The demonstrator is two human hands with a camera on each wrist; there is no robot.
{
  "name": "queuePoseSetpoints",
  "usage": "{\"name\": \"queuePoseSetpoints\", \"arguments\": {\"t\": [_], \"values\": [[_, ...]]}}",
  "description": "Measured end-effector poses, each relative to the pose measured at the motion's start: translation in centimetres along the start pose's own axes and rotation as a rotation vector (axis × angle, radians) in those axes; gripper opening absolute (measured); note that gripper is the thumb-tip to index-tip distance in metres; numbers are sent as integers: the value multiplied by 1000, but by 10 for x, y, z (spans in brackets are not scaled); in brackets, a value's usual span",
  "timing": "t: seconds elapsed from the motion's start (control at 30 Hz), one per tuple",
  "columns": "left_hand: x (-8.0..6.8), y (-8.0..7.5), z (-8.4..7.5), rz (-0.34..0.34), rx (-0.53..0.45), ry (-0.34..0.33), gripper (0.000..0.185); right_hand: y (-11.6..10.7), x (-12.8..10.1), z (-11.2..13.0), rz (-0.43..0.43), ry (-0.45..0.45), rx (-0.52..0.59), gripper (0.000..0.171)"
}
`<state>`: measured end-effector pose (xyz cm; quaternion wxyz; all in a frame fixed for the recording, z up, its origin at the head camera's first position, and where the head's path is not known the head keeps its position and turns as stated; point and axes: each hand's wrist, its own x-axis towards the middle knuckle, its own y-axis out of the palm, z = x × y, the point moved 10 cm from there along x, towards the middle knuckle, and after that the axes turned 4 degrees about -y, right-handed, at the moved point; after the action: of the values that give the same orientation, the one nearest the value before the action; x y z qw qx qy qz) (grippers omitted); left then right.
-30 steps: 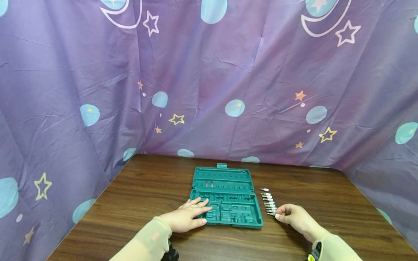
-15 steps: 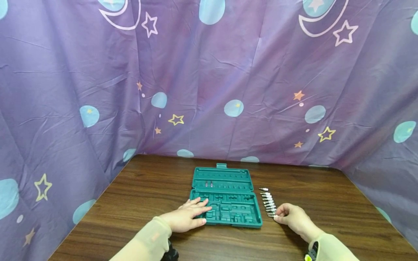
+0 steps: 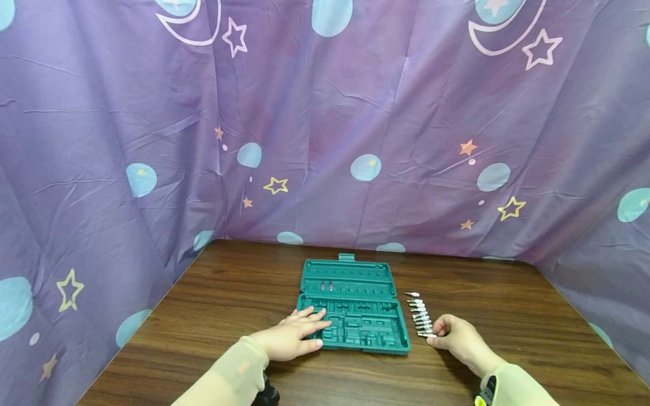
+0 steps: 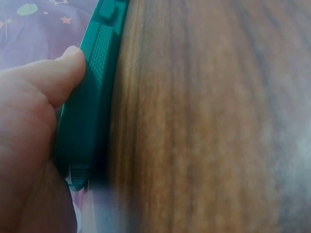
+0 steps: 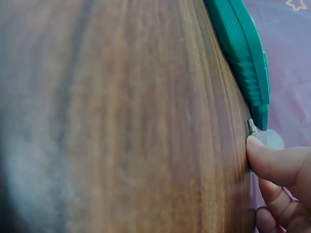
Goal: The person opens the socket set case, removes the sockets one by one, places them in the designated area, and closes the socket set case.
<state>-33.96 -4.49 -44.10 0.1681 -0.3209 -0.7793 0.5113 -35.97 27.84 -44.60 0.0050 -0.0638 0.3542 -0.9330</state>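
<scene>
A green plastic tool case [image 3: 386,323] lies unfolded on the table, its moulded slots facing up. My left hand [image 3: 291,338] rests with spread fingers on the case's near left corner; in the left wrist view its thumb lies against the case's side [image 4: 87,107]. Right of the case, several small silvery screwdriver bits [image 3: 418,309] lie in a slanting row. At the near end of that row my right hand [image 3: 459,340] pinches one bit [image 5: 251,127] between thumb and forefinger, low at the tabletop. Two reddish bits [image 3: 330,286] sit in slots of the lid.
The dark wood table [image 3: 244,276] extends around the case on all sides. A purple curtain [image 3: 304,113] with stars and moons hangs behind the table and along its sides. The case's latch [image 3: 346,257] sticks out from the far lid edge.
My right hand has shifted slightly toward me, drawing the nearest bit a little apart from the others in the row. The left hand has stayed on the case.
</scene>
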Motion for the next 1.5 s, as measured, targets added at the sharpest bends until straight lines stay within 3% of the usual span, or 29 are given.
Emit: {"name": "queuePoseSetpoints", "arguments": {"t": [0.33,0.53,0.63,0.93,1.23,1.5], "values": [[2,0,-2,-12,19,9,52,-6,3,9,33,-5,45,30],[2,-1,-1,-13,15,2,52,-10,19,46,23,-83,36,29],[2,-1,0,-17,19,1,52,-3,30,70,32,-116,82,28],[-1,0,0,-13,11,-7,52,40,69,119,41,-100,216,25],[-2,-1,-2,0,-8,-6,51,94,93,140,23,-32,283,26],[-1,-3,-2,-24,3,4,50,124,104,140,-14,82,142,28]]}}
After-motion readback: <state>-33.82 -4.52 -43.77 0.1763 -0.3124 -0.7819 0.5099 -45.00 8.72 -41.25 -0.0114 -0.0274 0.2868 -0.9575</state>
